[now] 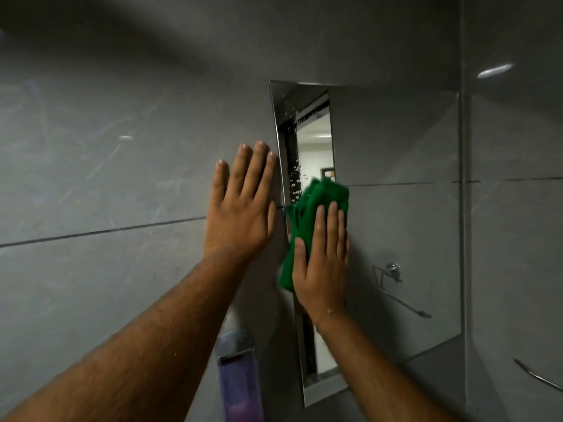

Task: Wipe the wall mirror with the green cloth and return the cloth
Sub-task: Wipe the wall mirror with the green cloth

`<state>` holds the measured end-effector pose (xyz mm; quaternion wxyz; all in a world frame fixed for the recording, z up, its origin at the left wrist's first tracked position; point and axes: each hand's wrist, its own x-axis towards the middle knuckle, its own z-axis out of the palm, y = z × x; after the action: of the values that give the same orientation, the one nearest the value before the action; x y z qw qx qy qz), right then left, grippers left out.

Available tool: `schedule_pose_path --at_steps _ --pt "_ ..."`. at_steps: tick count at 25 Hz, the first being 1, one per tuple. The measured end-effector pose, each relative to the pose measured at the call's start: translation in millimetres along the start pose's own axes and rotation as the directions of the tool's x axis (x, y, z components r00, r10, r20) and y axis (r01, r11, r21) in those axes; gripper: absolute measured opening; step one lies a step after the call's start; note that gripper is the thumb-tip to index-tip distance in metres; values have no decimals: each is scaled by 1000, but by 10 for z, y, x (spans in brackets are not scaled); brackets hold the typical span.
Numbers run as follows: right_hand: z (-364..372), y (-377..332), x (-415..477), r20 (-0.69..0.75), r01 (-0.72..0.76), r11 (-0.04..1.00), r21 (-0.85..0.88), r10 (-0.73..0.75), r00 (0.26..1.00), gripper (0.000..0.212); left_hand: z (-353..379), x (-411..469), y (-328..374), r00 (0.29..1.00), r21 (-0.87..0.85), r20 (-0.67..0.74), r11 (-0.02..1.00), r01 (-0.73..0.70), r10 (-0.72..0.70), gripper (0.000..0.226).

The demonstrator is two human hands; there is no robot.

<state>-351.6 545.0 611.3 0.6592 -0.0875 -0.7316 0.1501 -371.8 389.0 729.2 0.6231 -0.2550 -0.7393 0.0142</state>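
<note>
The wall mirror point(396, 141) hangs on a grey tiled wall, with water drops on its left strip and a doorway reflected there. A bunched green cloth point(316, 199) is pressed flat against the mirror's left part under my right hand point(323, 263), whose fingers lie spread over it. My left hand point(243, 208) rests flat and open on the tiles just left of the mirror's edge, holding nothing.
A soap dispenser point(239, 376) with purple liquid is fixed to the wall below my left hand. A chrome towel rail point(399, 287) shows as a reflection in the mirror, and another rail point(539, 379) sits at the lower right. A wall corner runs down the right side.
</note>
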Motion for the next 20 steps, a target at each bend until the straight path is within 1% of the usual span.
schedule_pose_path --at_steps 3,6,8,10,12,14,16,20 --pt "-74 -395 1071 -80 48 999 8 -47 996 67 22 1 12 1000 14 2 1000 -9 9 76" --pt "-165 -760 1997 -138 63 998 -10 -64 988 67 32 21 -6 1000 17 -7 1000 -16 16 77" --pt "-211 -926 2338 -129 78 996 -35 -82 988 67 36 25 -22 1000 10 -16 1000 -18 18 77" --pt "-238 -951 2436 -107 110 992 -58 -116 988 68 39 21 -30 999 8 -26 1000 -22 22 76" --pt "-262 -829 2411 -92 165 983 -83 -172 981 67 47 13 -32 999 4 -31 1000 -23 23 76" --pt "-288 -614 2367 -94 183 979 -87 -191 977 67 33 18 -29 999 -2 -36 1000 -18 18 76" --pt "-325 -336 2372 -101 143 987 -69 -150 983 67 22 16 -24 999 -16 -32 1000 -7 6 77" --pt "-461 375 2578 -108 9 998 -65 -17 994 65 22 -3 -23 1000 -6 -25 1000 -9 9 79"
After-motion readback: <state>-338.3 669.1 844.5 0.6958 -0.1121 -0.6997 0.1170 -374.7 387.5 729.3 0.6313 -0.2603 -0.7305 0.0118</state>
